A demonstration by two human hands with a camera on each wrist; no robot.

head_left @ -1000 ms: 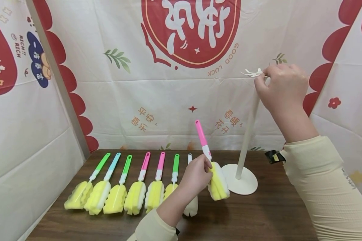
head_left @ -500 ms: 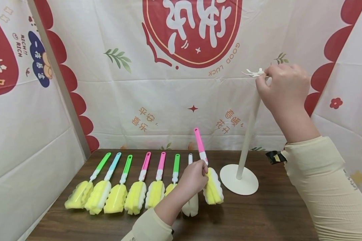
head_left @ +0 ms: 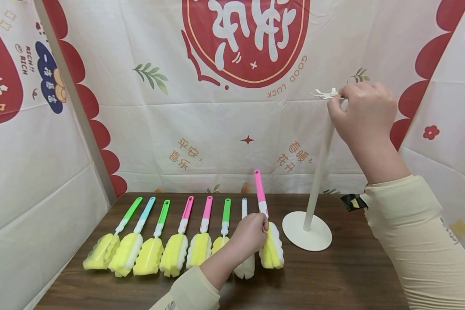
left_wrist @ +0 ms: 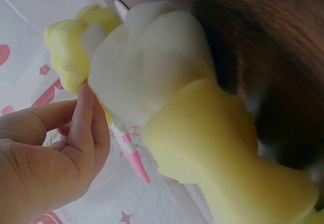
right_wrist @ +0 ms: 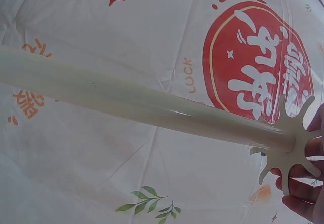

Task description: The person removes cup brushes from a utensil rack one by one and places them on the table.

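Observation:
My left hand (head_left: pixel 250 234) grips a pink-handled sponge brush (head_left: pixel 270 245) by its neck, handle up, its yellow and white sponge head touching the brown table (head_left: pixel 333 280). In the left wrist view the same brush (left_wrist: pixel 167 102) fills the frame beside my fingers (left_wrist: pixel 76 133). My right hand (head_left: pixel 362 114) holds the top of a tall cream stand (head_left: pixel 317 172) by its hook crown (head_left: pixel 325 93). The right wrist view shows the stand's pole (right_wrist: pixel 126 102) and crown (right_wrist: pixel 288 143) with my fingertips (right_wrist: pixel 304 193) at it.
Several sponge brushes (head_left: pixel 147 241) with green, blue and pink handles lie in a row on the table's left half; a white one (head_left: pixel 245 267) lies just behind my left hand. The stand's round base (head_left: pixel 307 230) sits right of them. Printed cloth walls enclose the table.
My left hand has lowered the pink brush from the air down and leftward, so its sponge head now meets the table. My right hand and the stand have stayed put.

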